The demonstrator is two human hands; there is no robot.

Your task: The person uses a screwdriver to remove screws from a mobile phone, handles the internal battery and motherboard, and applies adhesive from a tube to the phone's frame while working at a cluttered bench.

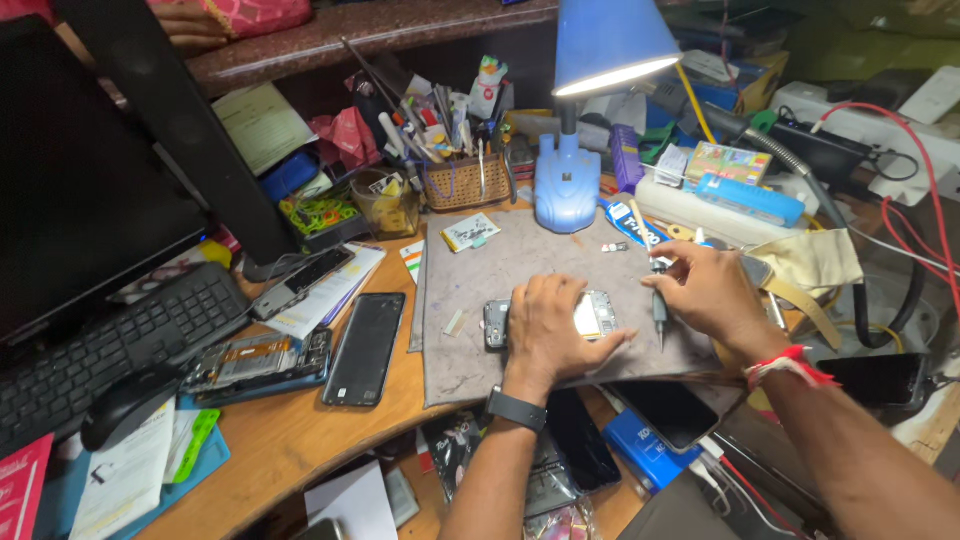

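Cluttered wooden workbench (300, 430), lamp-lit: an opened dark smartphone with exposed circuit board (592, 316) was pressed flat on a grey work mat (500, 265) by the left hand (548, 325); a slim grey screwdriver (659, 305) was pinched upright beside it by the right hand (705, 290). Disassembly appeared partly done.

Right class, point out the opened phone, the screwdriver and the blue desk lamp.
opened phone (597, 315), head view, exposed inside right of left hand
screwdriver (659, 312), head view, grey handle below right hand
blue desk lamp (566, 190), head view, base

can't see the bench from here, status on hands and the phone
Left hand flat on the opened phone, pinning it to the grey mat. Right hand holds a screwdriver upright beside it. Nothing blocking.
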